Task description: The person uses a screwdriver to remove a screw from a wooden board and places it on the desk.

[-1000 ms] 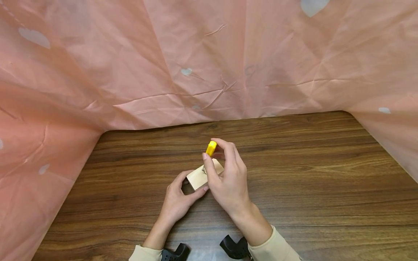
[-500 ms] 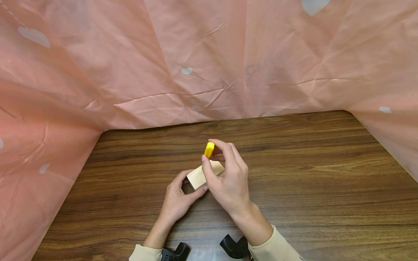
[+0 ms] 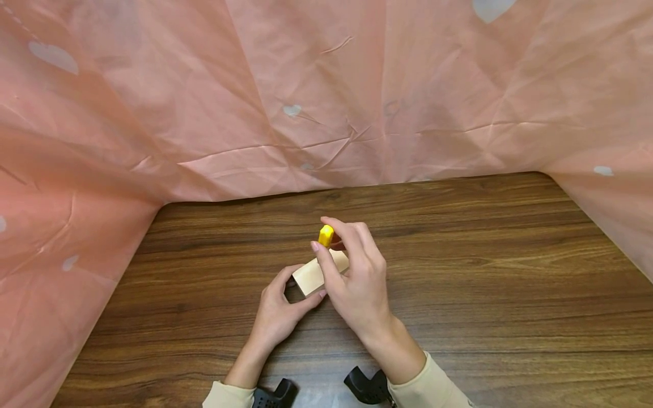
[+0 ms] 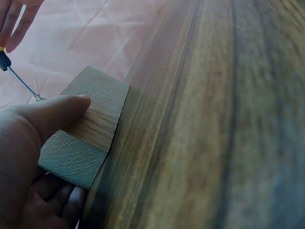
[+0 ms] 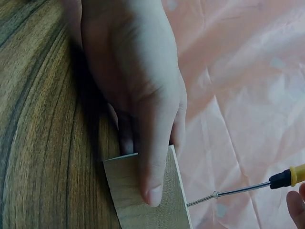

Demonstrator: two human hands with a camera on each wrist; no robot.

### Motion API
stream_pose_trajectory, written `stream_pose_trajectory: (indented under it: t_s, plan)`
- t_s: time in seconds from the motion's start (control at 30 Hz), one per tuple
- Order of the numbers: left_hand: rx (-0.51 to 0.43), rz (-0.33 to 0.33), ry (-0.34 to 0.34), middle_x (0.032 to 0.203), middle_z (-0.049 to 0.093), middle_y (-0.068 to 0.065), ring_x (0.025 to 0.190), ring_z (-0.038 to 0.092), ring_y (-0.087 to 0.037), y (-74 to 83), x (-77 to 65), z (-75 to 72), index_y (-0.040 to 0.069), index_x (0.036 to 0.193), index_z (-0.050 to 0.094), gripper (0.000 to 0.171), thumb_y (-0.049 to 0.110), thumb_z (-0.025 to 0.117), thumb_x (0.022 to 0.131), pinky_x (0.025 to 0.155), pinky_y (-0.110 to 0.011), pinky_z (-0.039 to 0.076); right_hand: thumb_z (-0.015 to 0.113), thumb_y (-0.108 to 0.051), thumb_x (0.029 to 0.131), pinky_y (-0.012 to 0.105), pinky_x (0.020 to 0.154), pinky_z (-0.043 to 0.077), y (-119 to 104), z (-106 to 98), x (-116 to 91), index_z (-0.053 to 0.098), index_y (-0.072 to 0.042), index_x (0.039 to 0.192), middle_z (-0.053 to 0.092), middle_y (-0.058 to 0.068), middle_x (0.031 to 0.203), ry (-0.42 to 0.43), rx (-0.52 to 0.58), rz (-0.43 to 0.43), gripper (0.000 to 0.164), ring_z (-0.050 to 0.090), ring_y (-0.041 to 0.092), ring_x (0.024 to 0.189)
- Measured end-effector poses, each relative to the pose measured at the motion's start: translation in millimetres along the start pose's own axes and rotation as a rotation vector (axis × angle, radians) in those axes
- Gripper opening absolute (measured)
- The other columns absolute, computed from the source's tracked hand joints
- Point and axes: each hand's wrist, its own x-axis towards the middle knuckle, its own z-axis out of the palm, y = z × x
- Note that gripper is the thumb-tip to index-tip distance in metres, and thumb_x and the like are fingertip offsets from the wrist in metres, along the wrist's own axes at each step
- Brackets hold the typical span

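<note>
A pale wooden block [image 3: 309,277] stands on the table, gripped at its near left end by my left hand [image 3: 278,311]. In the left wrist view the thumb lies along the block's side, with fingers on the far side. A long screw [image 5: 202,201] sticks out of the block's top face. The tip of a screwdriver [image 5: 248,188] meets the screw's head, nearly in line with it. My right hand [image 3: 359,277] pinches the yellow handle between thumb and forefinger, above the block. From the head, that hand hides the screw and the shaft.
The brown wood-grain table [image 3: 484,272] spreads around both hands. Pink cloth with pale hearts [image 3: 326,102] hangs behind and at both sides. Black wrist mounts [image 3: 366,386] sit near the cuffs at the front edge.
The screwdriver's yellow handle has shifted slightly left and toward me, standing more upright. My right thumb and forefinger have moved along with it. The left hand and block stay nearly still.
</note>
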Motion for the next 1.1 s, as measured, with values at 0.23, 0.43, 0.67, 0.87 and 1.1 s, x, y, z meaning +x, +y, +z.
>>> stream_pose_trajectory:
  t_s: [0.23,0.43,0.67,0.87,1.1]
  plan:
    - [0.006,-0.004,-0.003,0.121,0.076,0.001,0.107,0.065,-0.016,0.0,0.1,0.0,0.024,0.128,0.073,0.051,0.036,0.095,0.083,0.097,-0.040,0.046,0.081,-0.006,0.095,0.028,0.089,0.062,0.0,-0.3,0.3,0.068,-0.003,0.133,0.068,0.010,0.101,0.000,0.006,-0.007,0.041,0.076,0.020,0.093]
    - [-0.006,-0.004,0.000,0.122,0.075,0.002,0.110,0.065,-0.017,-0.8,0.6,-0.7,0.024,0.129,0.073,0.051,0.032,0.095,0.083,0.099,-0.040,0.047,0.078,0.001,0.092,0.026,0.090,0.062,-0.5,0.5,-0.4,0.065,0.004,0.126,0.074,0.014,0.104,0.007,0.035,0.016,0.037,0.077,0.023,0.094]
    - [-0.010,-0.002,0.002,0.121,0.076,0.001,0.109,0.066,-0.016,-1.4,0.2,-0.2,0.023,0.128,0.073,0.051,0.032,0.095,0.083,0.098,-0.040,0.047,0.074,-0.003,0.096,0.030,0.091,0.063,0.2,2.0,-2.0,0.065,0.001,0.123,0.071,0.012,0.106,-0.003,0.001,0.043,0.029,0.074,0.021,0.096]
    - [0.009,0.003,0.004,0.118,0.076,0.001,0.103,0.065,-0.015,-0.8,0.4,0.6,0.023,0.126,0.074,0.050,0.037,0.095,0.083,0.094,-0.039,0.047,0.086,-0.014,0.093,0.033,0.074,0.057,3.2,1.4,-2.0,0.073,-0.005,0.126,0.068,0.012,0.100,0.047,-0.046,-0.010,0.037,0.069,0.020,0.089]
    - [0.011,0.000,0.000,0.123,0.076,0.002,0.111,0.066,-0.016,-0.3,0.5,0.3,0.024,0.128,0.074,0.051,0.037,0.095,0.083,0.101,-0.042,0.046,0.087,-0.014,0.091,0.025,0.066,0.047,5.7,3.6,-5.0,0.071,-0.009,0.141,0.062,0.008,0.092,0.018,-0.047,-0.026,0.053,0.059,0.016,0.075]
